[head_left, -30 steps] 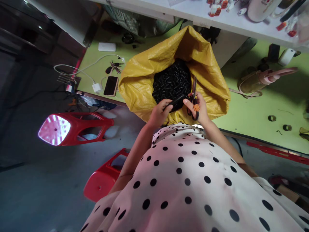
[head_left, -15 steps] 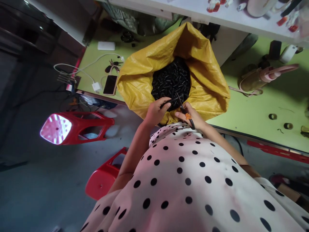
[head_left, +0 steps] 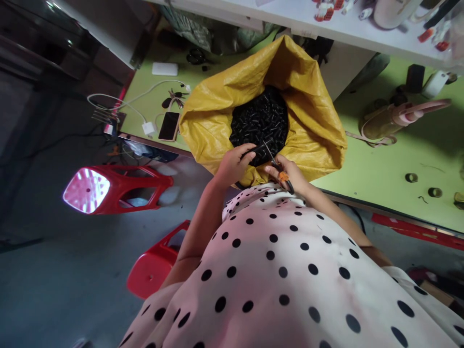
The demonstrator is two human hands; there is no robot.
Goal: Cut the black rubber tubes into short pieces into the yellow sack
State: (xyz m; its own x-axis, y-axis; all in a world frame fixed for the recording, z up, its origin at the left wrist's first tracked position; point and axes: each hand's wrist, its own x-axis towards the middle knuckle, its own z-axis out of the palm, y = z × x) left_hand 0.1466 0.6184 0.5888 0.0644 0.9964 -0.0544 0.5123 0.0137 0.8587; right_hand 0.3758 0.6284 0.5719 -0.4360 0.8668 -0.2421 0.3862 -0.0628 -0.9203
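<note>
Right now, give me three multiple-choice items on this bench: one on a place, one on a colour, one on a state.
1. Where does the phone lie?
A. left of the sack
B. inside the sack
C. on the stool

2. What colour is the sack?
A. blue
B. yellow
C. white

3. How is the sack's mouth?
A. tied shut
B. taped
C. open

Answers:
1 A, it lies on the green table left of the sack.
2 B, its cloth is yellow.
3 C, the black parts show inside, with the left hand and the right hand at its rim.

Hands (head_left: pixel 261 166) with scissors (head_left: pixel 277 166) and black tube (head_left: pixel 255 149) over yellow sack (head_left: pixel 217 121).
</note>
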